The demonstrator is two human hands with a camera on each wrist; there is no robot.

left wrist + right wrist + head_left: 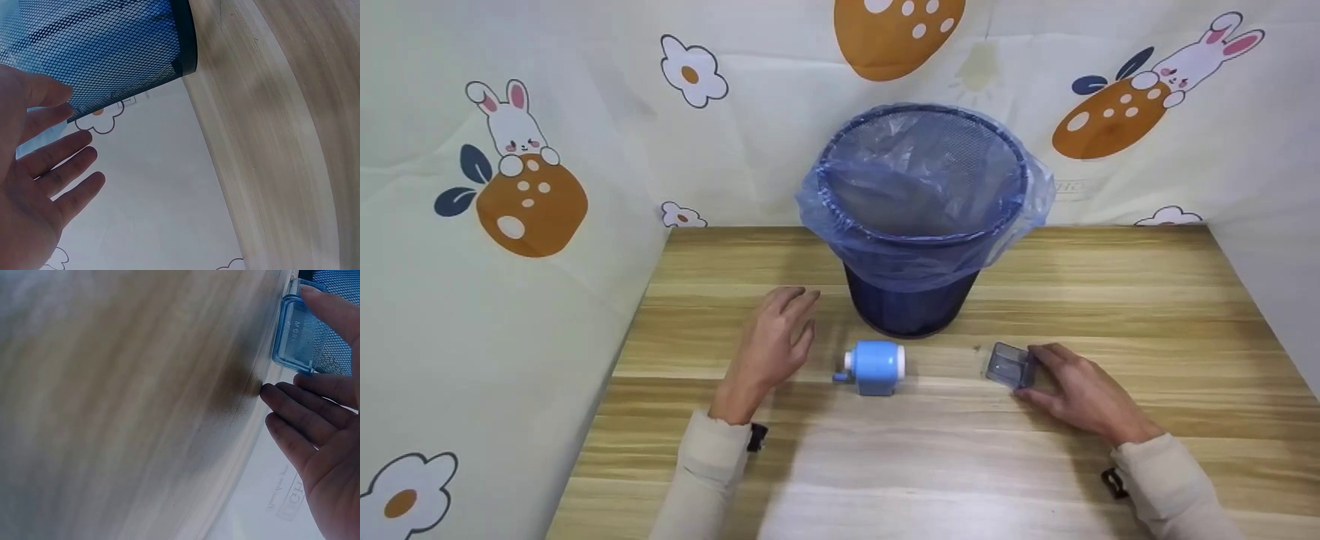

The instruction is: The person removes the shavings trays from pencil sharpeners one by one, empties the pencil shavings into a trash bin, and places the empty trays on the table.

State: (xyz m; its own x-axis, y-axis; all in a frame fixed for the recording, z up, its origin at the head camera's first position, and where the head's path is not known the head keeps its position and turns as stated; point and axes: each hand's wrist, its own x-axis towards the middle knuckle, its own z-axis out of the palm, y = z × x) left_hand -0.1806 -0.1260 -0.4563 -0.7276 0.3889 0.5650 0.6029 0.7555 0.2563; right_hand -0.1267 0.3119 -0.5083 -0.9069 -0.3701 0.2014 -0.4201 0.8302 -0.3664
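Note:
My right hand pinches a small clear bluish plastic box, like a sharpener's shavings drawer, between thumb and index finger at the right of the table. In the right wrist view the same box shows raised lettering, and the other fingers extend beneath it. A blue crank pencil sharpener with a white end cap stands on the table between the hands, its small handle to the left. Left of it, my left hand hovers with loosely bent fingers, holding nothing. The left wrist view shows that hand's fingers spread apart.
A dark blue mesh waste bin lined with a thin blue bag stands at the back, just behind the sharpener. Dark specks lie on the wood table. Printed cloth walls the back and sides.

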